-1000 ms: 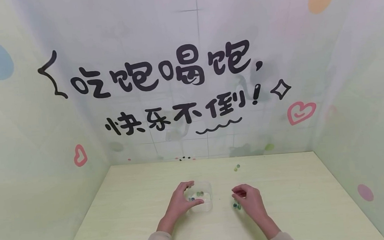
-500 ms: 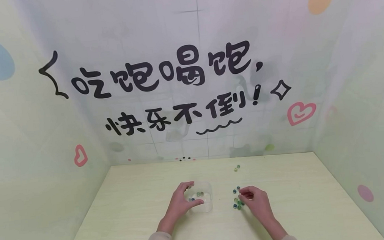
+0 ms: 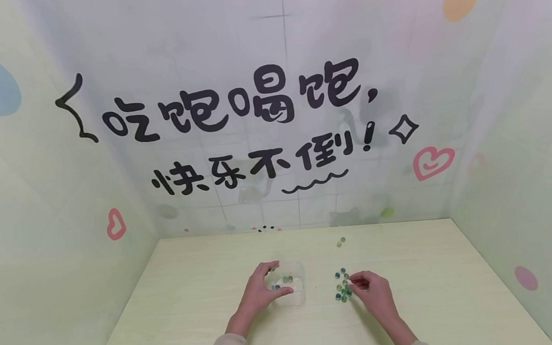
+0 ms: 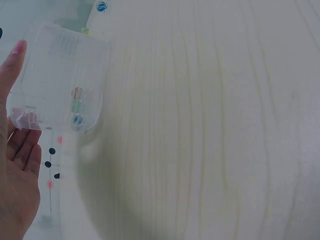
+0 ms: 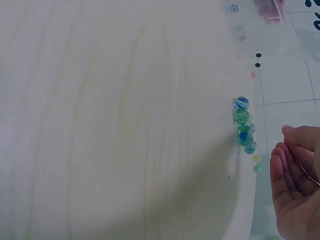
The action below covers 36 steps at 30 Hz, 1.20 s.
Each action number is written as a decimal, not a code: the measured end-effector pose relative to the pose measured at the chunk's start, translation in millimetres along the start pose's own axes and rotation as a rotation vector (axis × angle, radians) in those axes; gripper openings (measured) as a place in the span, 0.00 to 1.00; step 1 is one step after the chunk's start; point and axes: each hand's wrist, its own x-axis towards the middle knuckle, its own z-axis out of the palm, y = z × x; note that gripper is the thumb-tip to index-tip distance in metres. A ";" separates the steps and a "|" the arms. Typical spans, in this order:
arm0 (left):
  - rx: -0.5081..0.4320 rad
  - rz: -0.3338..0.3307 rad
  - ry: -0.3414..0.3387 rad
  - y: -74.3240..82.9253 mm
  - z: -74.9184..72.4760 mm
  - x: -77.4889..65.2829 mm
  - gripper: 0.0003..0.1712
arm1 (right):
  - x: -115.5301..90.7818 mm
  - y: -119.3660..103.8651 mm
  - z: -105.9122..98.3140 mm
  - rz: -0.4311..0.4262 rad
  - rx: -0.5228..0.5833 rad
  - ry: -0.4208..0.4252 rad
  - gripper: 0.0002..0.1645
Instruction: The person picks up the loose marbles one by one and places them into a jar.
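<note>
Left hand (image 3: 259,290) grips the clear box (image 3: 294,298), thumb and fingers round its side; marbles inside (image 3: 287,279) are hard to count. Right hand (image 3: 374,291) has thumb and fingertips nearly together beside loose marbles (image 3: 343,292) on the table (image 3: 179,301); whether it pinches one, I can't tell. A brush could scatter them towards the two farther marbles (image 3: 338,244).

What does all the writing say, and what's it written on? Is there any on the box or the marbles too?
"吃饱喝饱," in big black characters on the back wall.
"快乐不倒!" just below it, on the same wall.
I can't read any words or numbers on the clear box or the marbles.
</note>
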 end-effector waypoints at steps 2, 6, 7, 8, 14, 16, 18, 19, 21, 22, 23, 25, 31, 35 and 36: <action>0.004 0.002 0.000 -0.1 0.0 -0.1 0.46 | -0.2 1.9 0.2 0.002 -0.005 -0.002 0.09; -0.005 -0.003 0.001 0.3 0.4 0.2 0.46 | -0.5 5.2 1.0 0.016 -0.010 -0.011 0.09; -0.005 -0.003 0.001 0.2 0.5 0.3 0.46 | -0.6 5.7 1.2 0.019 -0.007 -0.014 0.09; -0.007 -0.004 0.002 0.3 0.5 0.4 0.46 | -0.8 6.2 1.4 0.021 -0.006 -0.017 0.10; -0.009 -0.009 0.000 1.0 0.7 0.4 0.44 | -2.2 8.8 2.3 0.015 0.001 -0.027 0.10; -0.013 -0.013 0.001 1.5 0.8 0.5 0.44 | -2.6 9.4 2.5 0.014 -0.001 -0.029 0.10; -0.014 -0.015 0.001 1.7 0.9 0.5 0.44 | -3.0 9.8 2.7 0.015 -0.006 -0.030 0.10; -0.012 -0.014 0.001 1.6 0.9 0.4 0.45 | -3.2 9.7 2.8 0.019 -0.006 -0.031 0.10; -0.009 -0.012 0.001 1.2 1.0 0.2 0.45 | -3.7 9.5 3.2 0.028 -0.008 -0.031 0.10; -0.006 -0.011 0.000 1.0 1.0 0.2 0.45 | -3.7 9.6 3.5 0.031 -0.012 -0.032 0.09; -0.004 -0.010 -0.001 0.6 1.1 0.3 0.45 | -4.0 9.4 3.7 0.037 -0.011 -0.035 0.10; -0.002 -0.010 -0.003 -0.1 1.4 0.5 0.46 | -4.3 9.1 4.2 0.050 -0.009 -0.040 0.10; 0.018 0.001 0.002 -1.8 1.9 1.6 0.45 | -5.0 10.7 5.5 0.063 -0.018 -0.055 0.10; 0.026 0.005 0.002 -1.4 1.9 2.2 0.45 | -4.8 12.1 6.3 0.067 -0.024 -0.055 0.11; 0.022 0.004 0.001 -0.9 1.8 2.3 0.45 | -4.8 12.3 6.3 0.068 -0.027 -0.056 0.11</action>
